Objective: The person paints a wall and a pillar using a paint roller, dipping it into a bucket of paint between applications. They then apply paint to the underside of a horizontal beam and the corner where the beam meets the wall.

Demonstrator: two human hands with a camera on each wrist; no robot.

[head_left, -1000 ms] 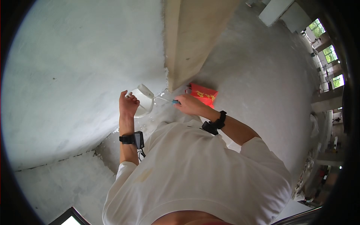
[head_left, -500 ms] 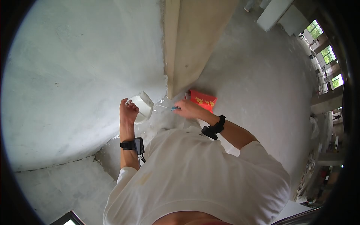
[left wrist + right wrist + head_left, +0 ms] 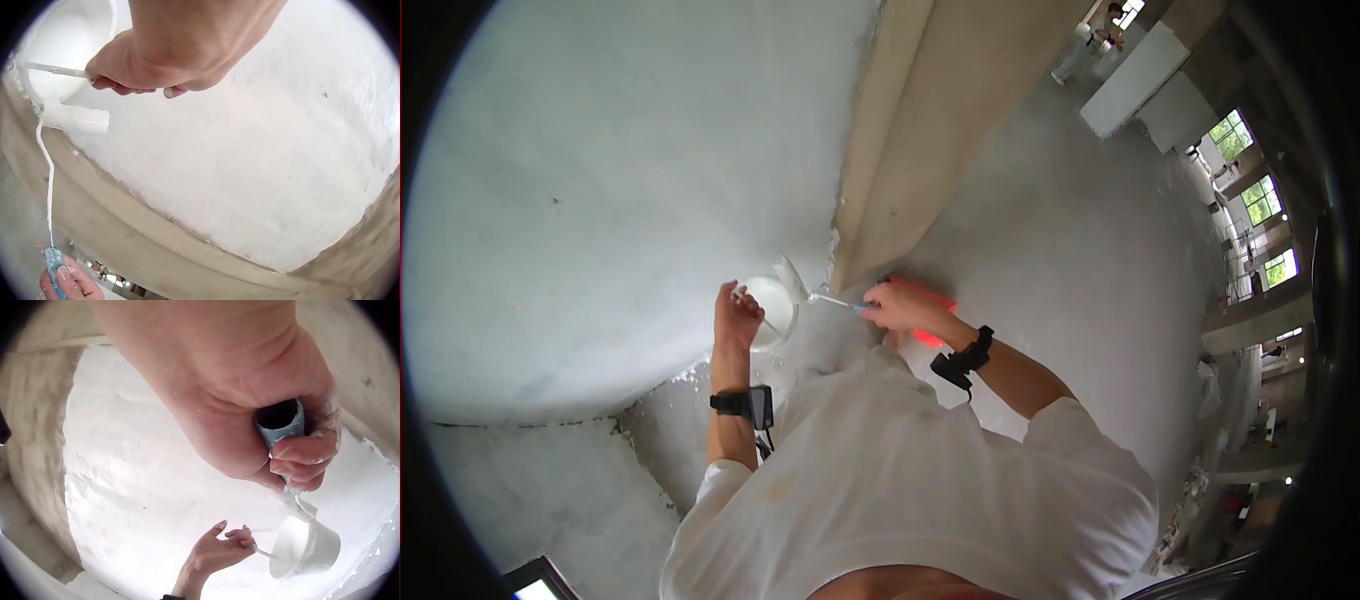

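Note:
My left hand (image 3: 738, 320) grips the thin white handle (image 3: 56, 70) of a white bucket (image 3: 326, 551). The bucket's inside looks coated in white paint. With curled fingers, my right hand (image 3: 897, 305) holds a paint roller by its blue handle (image 3: 55, 259). White paint coats the roller's bent wire and its sleeve (image 3: 81, 119), which lies right at the bucket's rim. Flecks of paint stick to the right fingers (image 3: 299, 450). Much of the blue handle is hidden inside the right hand.
A white-coated wall (image 3: 650, 180) stands on the left, meeting a bare tan corner strip (image 3: 870, 170). On the floor (image 3: 1040, 230), a red bag (image 3: 935, 328) lies partly behind the right hand. A person (image 3: 1090, 48) stands far off near pale boards (image 3: 1135, 80).
The head view has shifted, so bucket, roller and hands sit lower in it. More of the bucket's mouth shows now, and the right forearm covers more of the red bag. Both hands keep their holds.

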